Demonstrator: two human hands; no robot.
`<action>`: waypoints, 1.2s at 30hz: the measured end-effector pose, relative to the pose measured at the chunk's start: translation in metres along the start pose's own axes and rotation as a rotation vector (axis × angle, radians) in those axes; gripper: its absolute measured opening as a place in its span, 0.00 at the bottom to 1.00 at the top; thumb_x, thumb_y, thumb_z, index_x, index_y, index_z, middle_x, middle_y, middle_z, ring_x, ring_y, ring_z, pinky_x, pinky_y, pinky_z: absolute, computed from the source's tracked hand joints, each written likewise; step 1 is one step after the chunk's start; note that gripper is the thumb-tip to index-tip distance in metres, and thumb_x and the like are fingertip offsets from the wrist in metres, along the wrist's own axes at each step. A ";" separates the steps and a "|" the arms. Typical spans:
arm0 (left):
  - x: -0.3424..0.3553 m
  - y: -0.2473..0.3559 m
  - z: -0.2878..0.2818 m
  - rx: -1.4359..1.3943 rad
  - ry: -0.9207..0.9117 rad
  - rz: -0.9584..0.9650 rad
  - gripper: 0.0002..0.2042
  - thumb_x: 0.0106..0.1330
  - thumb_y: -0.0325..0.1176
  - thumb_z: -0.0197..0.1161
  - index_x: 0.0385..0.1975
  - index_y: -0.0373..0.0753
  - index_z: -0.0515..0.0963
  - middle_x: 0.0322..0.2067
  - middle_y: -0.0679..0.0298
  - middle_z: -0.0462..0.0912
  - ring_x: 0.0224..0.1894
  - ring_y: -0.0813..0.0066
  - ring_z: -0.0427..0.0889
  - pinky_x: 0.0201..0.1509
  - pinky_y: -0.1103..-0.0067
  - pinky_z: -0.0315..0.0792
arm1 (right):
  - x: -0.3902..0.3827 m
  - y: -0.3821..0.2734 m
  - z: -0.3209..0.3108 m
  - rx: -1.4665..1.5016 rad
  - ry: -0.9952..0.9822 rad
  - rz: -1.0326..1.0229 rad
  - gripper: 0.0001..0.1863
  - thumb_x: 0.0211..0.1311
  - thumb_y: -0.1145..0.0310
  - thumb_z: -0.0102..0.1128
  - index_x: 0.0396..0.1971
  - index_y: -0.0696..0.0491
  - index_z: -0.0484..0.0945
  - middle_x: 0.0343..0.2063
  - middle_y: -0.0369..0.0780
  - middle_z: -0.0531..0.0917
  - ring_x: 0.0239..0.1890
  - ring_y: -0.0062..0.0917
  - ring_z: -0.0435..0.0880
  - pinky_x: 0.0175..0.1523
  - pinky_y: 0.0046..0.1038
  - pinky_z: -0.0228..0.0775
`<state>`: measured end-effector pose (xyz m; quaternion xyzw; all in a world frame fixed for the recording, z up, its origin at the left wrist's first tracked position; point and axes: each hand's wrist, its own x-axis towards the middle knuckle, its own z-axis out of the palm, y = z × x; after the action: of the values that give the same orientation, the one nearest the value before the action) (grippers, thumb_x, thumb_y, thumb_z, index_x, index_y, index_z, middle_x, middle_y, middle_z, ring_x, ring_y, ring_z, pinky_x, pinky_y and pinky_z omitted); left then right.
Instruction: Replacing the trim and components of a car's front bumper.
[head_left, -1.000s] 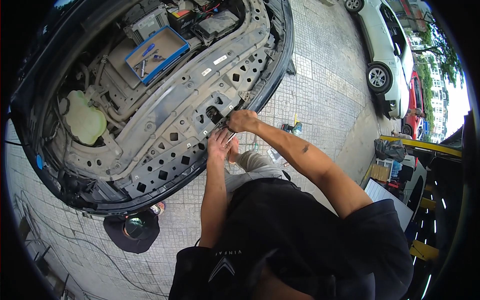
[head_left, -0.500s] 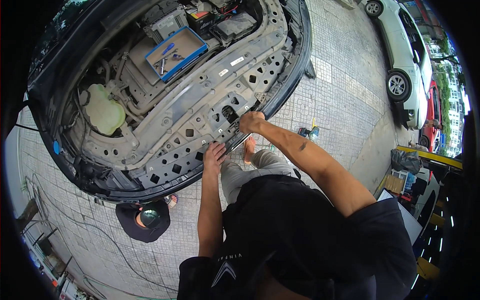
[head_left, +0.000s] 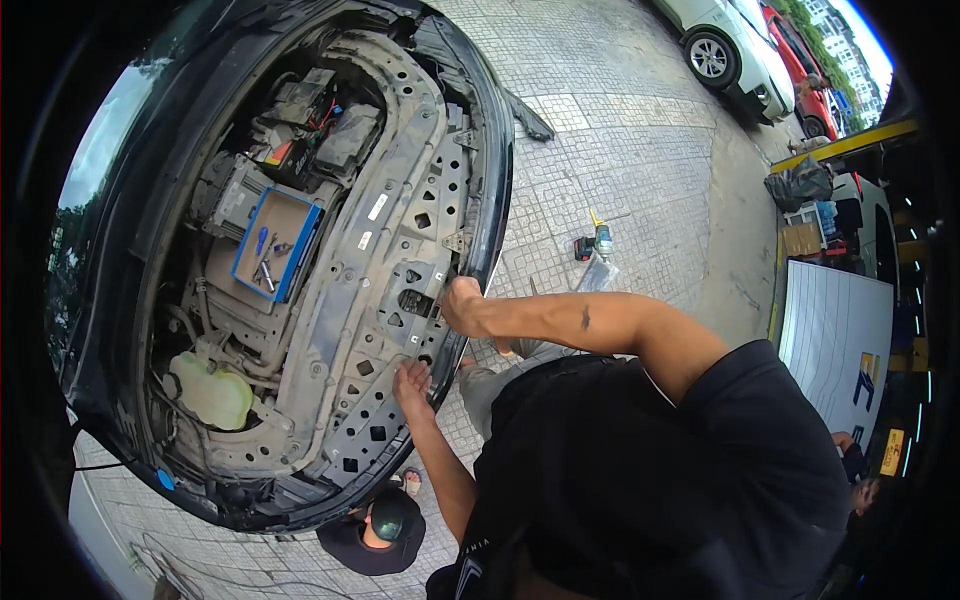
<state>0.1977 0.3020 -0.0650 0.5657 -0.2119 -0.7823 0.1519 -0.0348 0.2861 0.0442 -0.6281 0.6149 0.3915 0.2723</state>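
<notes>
The hood of a dark car is up, and both my hands are at its front edge. My right hand (head_left: pixel 463 306) is closed in a fist against the front panel (head_left: pixel 405 270), beside the latch opening (head_left: pixel 415 303). Whatever it grips is hidden under the fingers. Lower along the same panel rests my left hand (head_left: pixel 411 388), turned partly palm up with its fingers stretched out. A small dark round spot shows by its fingertips; I cannot tell if it is a hole or a part.
A blue-edged tray (head_left: pixel 300 262) with a blue-handled screwdriver (head_left: pixel 262 240) and metal sockets sits over the engine. A pale reservoir (head_left: pixel 212 392) is nearby. A cordless drill (head_left: pixel 602 240) stands on the paving. Another person (head_left: pixel 375 535) crouches by the bumper.
My view has turned, so the car appears rotated. My left hand has gone from lying flat, palm down, to partly palm up. My right fist stays at the front edge by the latch opening.
</notes>
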 end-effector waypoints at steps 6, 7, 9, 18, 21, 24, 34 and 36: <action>0.011 0.056 0.041 0.124 0.079 0.178 0.28 0.75 0.56 0.54 0.58 0.35 0.73 0.45 0.57 0.83 0.51 0.65 0.80 0.58 0.68 0.70 | -0.199 0.156 0.022 0.669 0.011 0.225 0.26 0.64 0.46 0.57 0.47 0.53 0.86 0.46 0.47 0.88 0.53 0.40 0.86 0.54 0.42 0.74; 0.012 0.069 0.056 0.149 0.092 0.225 0.27 0.75 0.55 0.53 0.58 0.35 0.73 0.46 0.55 0.83 0.51 0.65 0.81 0.57 0.69 0.70 | -0.215 0.191 0.068 0.838 0.001 0.253 0.28 0.65 0.44 0.57 0.48 0.55 0.84 0.45 0.48 0.88 0.47 0.38 0.87 0.50 0.39 0.76; 0.024 0.087 0.078 0.151 0.125 0.345 0.26 0.76 0.53 0.54 0.57 0.34 0.74 0.46 0.54 0.83 0.49 0.66 0.81 0.55 0.71 0.72 | -0.233 0.246 0.159 1.261 -0.031 0.364 0.23 0.69 0.50 0.58 0.42 0.59 0.82 0.34 0.43 0.88 0.33 0.31 0.87 0.37 0.34 0.77; 0.090 0.192 0.372 0.442 0.092 0.812 0.22 0.76 0.46 0.57 0.54 0.32 0.75 0.45 0.55 0.82 0.47 0.66 0.80 0.54 0.72 0.73 | -0.126 0.387 0.412 2.049 0.127 1.083 0.18 0.66 0.53 0.63 0.27 0.54 0.78 0.21 0.37 0.79 0.17 0.21 0.74 0.20 0.28 0.65; 0.123 0.205 0.498 0.839 0.090 0.962 0.21 0.75 0.42 0.58 0.58 0.31 0.73 0.54 0.50 0.78 0.56 0.59 0.77 0.62 0.66 0.69 | -0.039 0.451 0.501 2.347 0.005 1.099 0.18 0.67 0.54 0.62 0.24 0.52 0.75 0.17 0.37 0.75 0.13 0.21 0.69 0.17 0.27 0.60; 0.176 0.198 0.616 1.122 0.198 1.183 0.24 0.73 0.41 0.59 0.61 0.30 0.70 0.59 0.47 0.74 0.63 0.53 0.71 0.69 0.62 0.62 | 0.071 0.520 0.605 2.266 -0.166 1.122 0.16 0.66 0.57 0.63 0.28 0.55 0.78 0.18 0.40 0.78 0.14 0.25 0.74 0.15 0.33 0.62; 0.293 0.156 0.708 1.794 1.014 1.074 0.36 0.75 0.55 0.51 0.72 0.33 0.58 0.72 0.43 0.54 0.75 0.43 0.52 0.77 0.53 0.48 | 0.330 0.662 0.738 1.908 -0.488 1.088 0.30 0.58 0.58 0.68 0.53 0.66 0.76 0.44 0.58 0.84 0.48 0.47 0.87 0.49 0.44 0.83; 0.299 0.156 0.708 1.786 1.039 1.053 0.36 0.74 0.54 0.54 0.73 0.34 0.56 0.73 0.42 0.53 0.74 0.43 0.53 0.76 0.53 0.50 | 0.363 0.672 0.775 1.532 -0.300 1.150 0.31 0.58 0.55 0.70 0.52 0.65 0.76 0.51 0.59 0.80 0.57 0.51 0.81 0.61 0.46 0.73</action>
<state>-0.5691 0.1379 -0.0409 0.5666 -0.8099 0.1324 0.0742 -0.8419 0.6578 -0.5846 0.1728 0.8754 0.0343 0.4501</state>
